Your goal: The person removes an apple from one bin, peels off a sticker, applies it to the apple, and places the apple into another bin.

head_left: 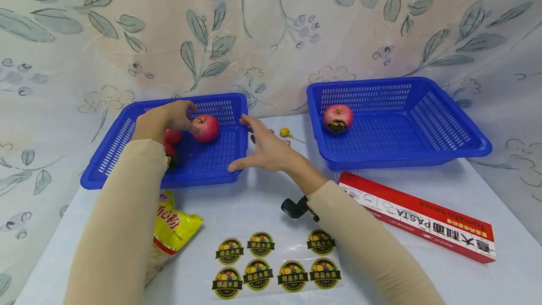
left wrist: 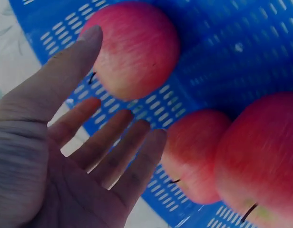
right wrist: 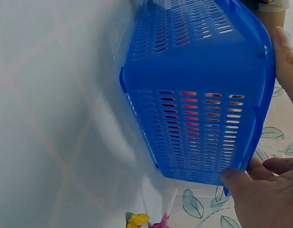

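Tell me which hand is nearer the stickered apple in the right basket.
Right. The right hand is at the left basket's right side, across the gap from the stickered apple; the left hand is farther away, over the left basket.

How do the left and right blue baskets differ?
The left basket holds at least three apples; the right basket holds one stickered apple.
The left hand and right hand are at the left basket, while the right basket has no hand at it.
Both are blue with slotted sides.
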The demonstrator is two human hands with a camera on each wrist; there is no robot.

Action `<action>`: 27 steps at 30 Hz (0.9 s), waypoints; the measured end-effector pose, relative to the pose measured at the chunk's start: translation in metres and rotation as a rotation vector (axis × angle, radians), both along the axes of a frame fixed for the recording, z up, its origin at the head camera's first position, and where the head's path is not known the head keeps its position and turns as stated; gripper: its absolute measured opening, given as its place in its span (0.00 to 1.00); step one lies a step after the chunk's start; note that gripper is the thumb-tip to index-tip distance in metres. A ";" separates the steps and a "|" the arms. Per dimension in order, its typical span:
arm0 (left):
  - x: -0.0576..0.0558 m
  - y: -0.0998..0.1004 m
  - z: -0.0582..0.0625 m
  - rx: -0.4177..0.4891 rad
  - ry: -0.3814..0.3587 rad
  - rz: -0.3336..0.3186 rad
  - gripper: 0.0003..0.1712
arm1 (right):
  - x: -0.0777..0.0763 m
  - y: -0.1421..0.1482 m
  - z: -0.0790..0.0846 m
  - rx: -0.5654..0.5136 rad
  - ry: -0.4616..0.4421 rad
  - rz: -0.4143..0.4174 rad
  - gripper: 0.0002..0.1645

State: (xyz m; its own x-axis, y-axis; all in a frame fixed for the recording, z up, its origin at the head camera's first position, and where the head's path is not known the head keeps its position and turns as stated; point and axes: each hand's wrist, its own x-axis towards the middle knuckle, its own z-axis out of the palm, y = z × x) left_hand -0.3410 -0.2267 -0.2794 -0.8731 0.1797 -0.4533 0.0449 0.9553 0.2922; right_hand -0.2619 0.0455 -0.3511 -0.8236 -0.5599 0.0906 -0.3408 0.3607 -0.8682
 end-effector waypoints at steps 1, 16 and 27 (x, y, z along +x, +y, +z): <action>0.000 0.000 -0.002 -0.011 -0.003 0.007 0.47 | 0.000 0.000 0.000 0.000 0.003 -0.001 0.78; -0.002 -0.003 -0.017 -0.034 0.013 -0.024 0.48 | 0.003 -0.004 -0.002 -0.075 -0.044 -0.003 0.79; 0.022 0.002 0.024 -0.051 0.105 -0.164 0.50 | -0.002 -0.001 -0.003 -0.077 -0.058 0.005 0.76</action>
State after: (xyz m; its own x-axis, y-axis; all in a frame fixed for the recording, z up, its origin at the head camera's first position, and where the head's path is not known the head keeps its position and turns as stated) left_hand -0.3186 -0.2250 -0.2552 -0.8769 0.3025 -0.3737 0.2287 0.9461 0.2292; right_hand -0.2641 0.0449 -0.3545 -0.8260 -0.5572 0.0855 -0.2903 0.2904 -0.9118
